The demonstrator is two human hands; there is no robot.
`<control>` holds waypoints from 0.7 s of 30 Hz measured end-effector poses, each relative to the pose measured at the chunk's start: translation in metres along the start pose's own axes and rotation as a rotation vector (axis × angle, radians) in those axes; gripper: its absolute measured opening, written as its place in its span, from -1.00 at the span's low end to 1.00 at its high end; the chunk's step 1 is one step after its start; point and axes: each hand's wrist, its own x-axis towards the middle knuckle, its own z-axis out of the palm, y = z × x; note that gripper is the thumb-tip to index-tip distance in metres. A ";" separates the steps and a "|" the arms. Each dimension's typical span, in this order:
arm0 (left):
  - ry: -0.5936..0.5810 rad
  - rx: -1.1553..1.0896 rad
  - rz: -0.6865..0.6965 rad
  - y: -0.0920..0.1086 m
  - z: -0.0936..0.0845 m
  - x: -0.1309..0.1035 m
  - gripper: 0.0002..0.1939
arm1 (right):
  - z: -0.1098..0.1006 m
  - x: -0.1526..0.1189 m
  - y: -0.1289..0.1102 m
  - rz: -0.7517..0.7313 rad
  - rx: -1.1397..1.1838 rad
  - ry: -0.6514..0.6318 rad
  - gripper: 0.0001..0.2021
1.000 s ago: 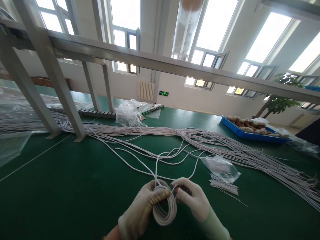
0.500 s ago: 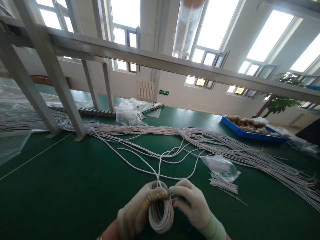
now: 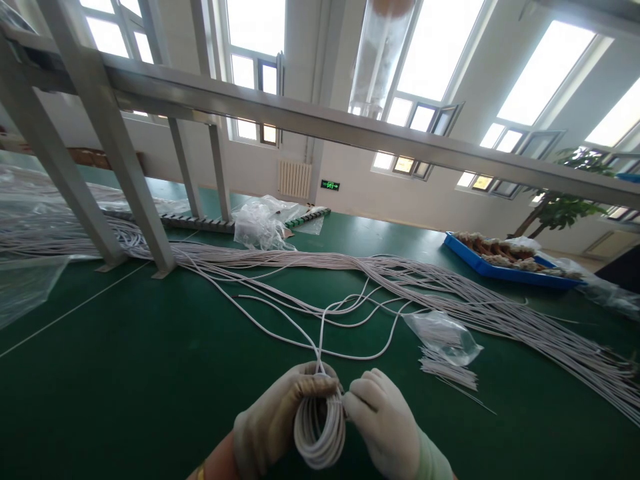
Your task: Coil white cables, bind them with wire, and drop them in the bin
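My gloved left hand (image 3: 287, 410) is wrapped around the upper part of a coil of white cable (image 3: 320, 440), its thumb pressed across the front. Two strands of the cable rise from the top of the coil. At the coil's right side, my gloved right hand (image 3: 384, 417) is closed, thumb and fingers pinched together. A thin white twist tie runs around the coil's right side into those fingers; its ends are hidden. Short white twist ties (image 3: 447, 370) lie on the green table to the right, partly under a clear plastic bag (image 3: 445, 337).
A long bundle of white cables (image 3: 310, 260) stretches across the green table (image 3: 150, 360). Metal frame posts (image 3: 125, 160) stand at left, with a rail (image 3: 320, 113) crossing above. A blue tray (image 3: 500, 268) sits back right; crumpled plastic (image 3: 260, 223) lies behind the bundle.
My right hand's fingers have curled from a looser, spread pinch into a tight closed one beside the coil. The left hand keeps its hold, and the coil has shifted slightly left.
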 end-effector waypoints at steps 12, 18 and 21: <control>0.005 0.187 -0.010 0.007 -0.007 0.000 -0.63 | 0.001 -0.006 0.000 0.052 0.154 -0.122 -0.82; 0.073 0.231 -0.017 0.019 0.000 -0.008 -0.64 | 0.001 -0.005 -0.010 0.035 0.113 -0.119 -0.84; 0.114 0.242 -0.009 0.024 0.003 -0.011 -0.71 | 0.004 -0.008 -0.008 0.081 0.193 -0.140 -0.85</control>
